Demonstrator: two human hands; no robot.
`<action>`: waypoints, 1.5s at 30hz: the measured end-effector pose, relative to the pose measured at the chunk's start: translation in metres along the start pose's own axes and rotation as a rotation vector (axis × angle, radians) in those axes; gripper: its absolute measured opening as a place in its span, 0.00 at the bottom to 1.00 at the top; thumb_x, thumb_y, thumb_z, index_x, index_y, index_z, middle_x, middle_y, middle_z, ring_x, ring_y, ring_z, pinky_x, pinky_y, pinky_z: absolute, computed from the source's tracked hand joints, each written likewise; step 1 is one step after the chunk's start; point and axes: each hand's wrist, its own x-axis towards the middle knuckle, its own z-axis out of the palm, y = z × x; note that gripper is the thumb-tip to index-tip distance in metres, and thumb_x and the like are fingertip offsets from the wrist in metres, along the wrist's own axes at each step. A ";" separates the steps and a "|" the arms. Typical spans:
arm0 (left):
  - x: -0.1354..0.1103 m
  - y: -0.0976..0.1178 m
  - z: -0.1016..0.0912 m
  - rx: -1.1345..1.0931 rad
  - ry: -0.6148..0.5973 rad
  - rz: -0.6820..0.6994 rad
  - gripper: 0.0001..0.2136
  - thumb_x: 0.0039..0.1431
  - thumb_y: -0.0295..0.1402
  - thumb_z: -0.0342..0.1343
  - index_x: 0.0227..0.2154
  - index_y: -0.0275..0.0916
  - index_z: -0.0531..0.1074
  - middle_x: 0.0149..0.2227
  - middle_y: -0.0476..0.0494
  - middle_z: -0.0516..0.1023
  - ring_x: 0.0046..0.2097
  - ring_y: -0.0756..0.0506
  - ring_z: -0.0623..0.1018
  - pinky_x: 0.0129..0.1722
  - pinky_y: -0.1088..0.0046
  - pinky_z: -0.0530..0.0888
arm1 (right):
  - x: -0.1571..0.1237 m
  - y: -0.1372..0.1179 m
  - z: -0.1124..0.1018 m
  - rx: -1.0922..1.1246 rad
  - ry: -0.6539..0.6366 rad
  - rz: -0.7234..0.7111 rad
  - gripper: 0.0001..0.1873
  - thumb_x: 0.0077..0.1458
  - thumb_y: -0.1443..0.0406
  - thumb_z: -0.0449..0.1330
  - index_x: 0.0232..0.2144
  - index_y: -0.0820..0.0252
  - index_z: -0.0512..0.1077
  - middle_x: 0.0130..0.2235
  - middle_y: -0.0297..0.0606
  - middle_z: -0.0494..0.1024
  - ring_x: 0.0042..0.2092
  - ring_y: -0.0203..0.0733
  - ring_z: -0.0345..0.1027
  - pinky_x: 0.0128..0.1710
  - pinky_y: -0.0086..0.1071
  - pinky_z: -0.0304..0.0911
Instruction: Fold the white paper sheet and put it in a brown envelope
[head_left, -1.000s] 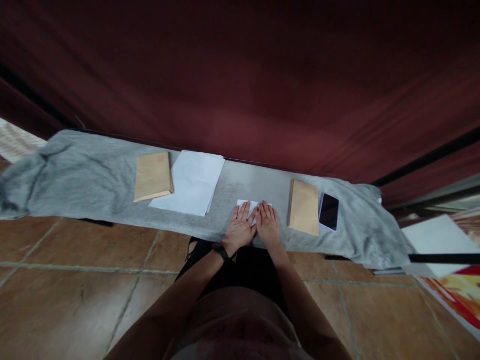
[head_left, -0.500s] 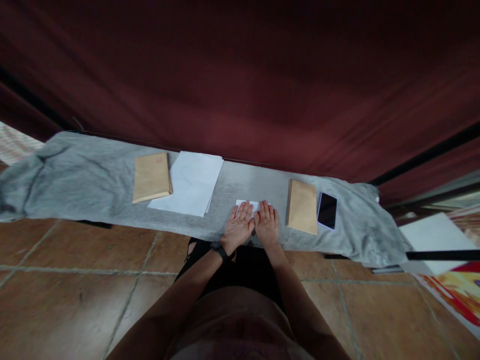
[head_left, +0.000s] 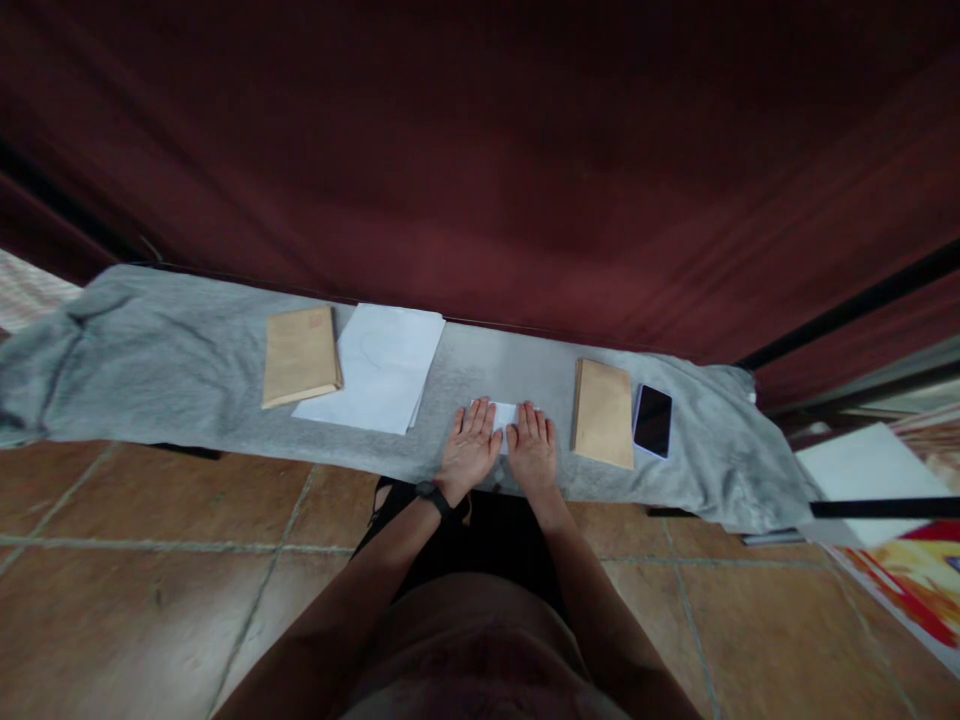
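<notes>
My left hand [head_left: 469, 447] and my right hand [head_left: 533, 446] lie flat side by side, fingers stretched out, pressing down on a small folded white paper [head_left: 504, 411] on the grey cloth [head_left: 187, 350] that covers a narrow table. Only a strip of the paper shows between and above my fingers. A black band is on my left wrist. A brown envelope [head_left: 604, 413] lies just right of my right hand, and a dark phone [head_left: 652, 421] lies beside it.
To the left lie a stack of white sheets [head_left: 382, 365] and a second brown envelope [head_left: 300, 355]. A dark red curtain [head_left: 480, 150] hangs behind the table. Brown floor tiles [head_left: 150, 570] lie below. White and colourful boards [head_left: 877, 480] stand at the right.
My hands have slid slightly apart over the folded paper, so a strip of it shows between them. Nothing else has moved.
</notes>
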 end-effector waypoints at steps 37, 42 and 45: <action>-0.005 -0.013 0.000 0.001 0.065 -0.084 0.28 0.72 0.42 0.37 0.69 0.34 0.55 0.70 0.37 0.56 0.72 0.40 0.56 0.71 0.54 0.49 | -0.016 0.021 0.002 0.067 0.206 0.027 0.25 0.71 0.66 0.43 0.64 0.71 0.62 0.64 0.55 0.68 0.66 0.51 0.59 0.65 0.51 0.54; -0.004 -0.019 0.002 -0.058 0.098 -0.090 0.25 0.71 0.37 0.37 0.66 0.34 0.61 0.68 0.37 0.63 0.70 0.40 0.60 0.70 0.55 0.55 | -0.017 0.027 0.003 0.102 0.205 0.012 0.25 0.67 0.71 0.43 0.63 0.69 0.64 0.63 0.55 0.69 0.65 0.50 0.60 0.64 0.51 0.57; -0.004 -0.024 0.003 -0.088 0.120 -0.076 0.24 0.70 0.32 0.38 0.65 0.33 0.63 0.67 0.36 0.64 0.69 0.41 0.62 0.69 0.55 0.57 | -0.017 0.029 0.004 0.115 0.191 0.013 0.27 0.64 0.74 0.44 0.64 0.68 0.63 0.63 0.55 0.69 0.65 0.51 0.59 0.63 0.53 0.58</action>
